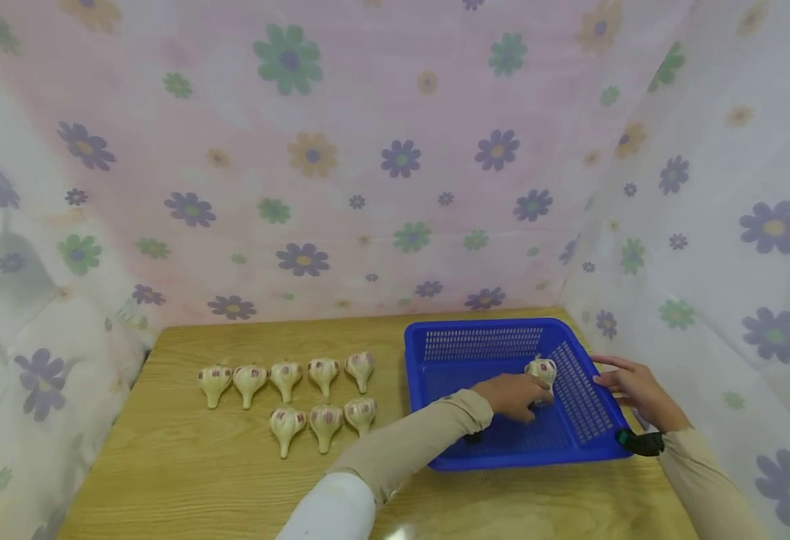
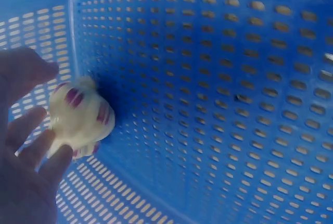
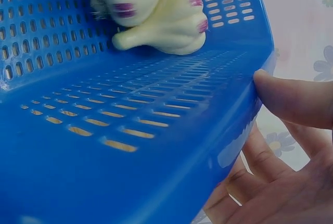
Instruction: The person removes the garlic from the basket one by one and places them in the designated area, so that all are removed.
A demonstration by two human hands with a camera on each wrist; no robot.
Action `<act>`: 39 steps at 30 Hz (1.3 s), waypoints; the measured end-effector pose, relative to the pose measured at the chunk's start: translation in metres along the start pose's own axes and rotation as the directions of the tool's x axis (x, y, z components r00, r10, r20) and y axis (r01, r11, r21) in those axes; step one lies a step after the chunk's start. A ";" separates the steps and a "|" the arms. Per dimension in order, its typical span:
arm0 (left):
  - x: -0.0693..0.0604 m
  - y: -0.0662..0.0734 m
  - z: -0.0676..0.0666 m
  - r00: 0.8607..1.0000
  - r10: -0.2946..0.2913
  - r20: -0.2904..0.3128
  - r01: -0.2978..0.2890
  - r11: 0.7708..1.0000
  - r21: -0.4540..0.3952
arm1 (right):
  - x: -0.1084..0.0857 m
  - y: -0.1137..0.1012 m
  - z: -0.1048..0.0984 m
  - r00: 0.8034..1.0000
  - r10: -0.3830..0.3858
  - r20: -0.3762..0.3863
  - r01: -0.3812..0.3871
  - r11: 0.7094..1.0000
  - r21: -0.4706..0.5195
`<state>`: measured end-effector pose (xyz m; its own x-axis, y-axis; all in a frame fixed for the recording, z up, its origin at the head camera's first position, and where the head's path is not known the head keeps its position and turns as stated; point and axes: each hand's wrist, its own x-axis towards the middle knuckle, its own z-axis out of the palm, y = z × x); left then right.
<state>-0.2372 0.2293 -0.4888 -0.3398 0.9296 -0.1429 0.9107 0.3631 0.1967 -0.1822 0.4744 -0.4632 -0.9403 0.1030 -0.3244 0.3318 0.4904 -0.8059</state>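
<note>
A blue plastic basket [image 1: 428, 442] with slotted walls stands on the right of the table. Inside it, near the right wall, my left hand [image 1: 516, 396] touches a garlic bulb [image 2: 80, 114] with purple patches. The thumb [image 2: 39, 70] is apart from that bulb, and the fingers lie loosely against its side. From the right wrist, a second garlic bulb [image 3: 174, 26] shows lying against the first. At the basket's right rim, my right hand [image 1: 641, 394] holds on, its thumb [image 3: 291, 99] on the edge and its fingers [image 3: 260, 156] outside, partly hidden.
Several garlic bulbs [image 1: 286, 424] lie in two rows on the left of the wooden table [image 1: 185, 472], stems toward me. A flowered cloth [image 1: 354, 172] hangs behind the table and along both sides. A dark band [image 1: 641, 442] is on the right wrist.
</note>
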 end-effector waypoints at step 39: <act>-0.026 -0.026 -0.004 0.927 -0.372 -0.051 0.333 0.877 -0.345 | -0.004 -0.001 0.004 0.999 0.026 -0.044 -0.025 0.999 0.022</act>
<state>-0.2525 0.1956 -0.4863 -0.6655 0.7299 -0.1563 0.6048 0.6500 0.4601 -0.1783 0.4699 -0.4634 -0.9339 0.1538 -0.3227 0.3564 0.4688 -0.8082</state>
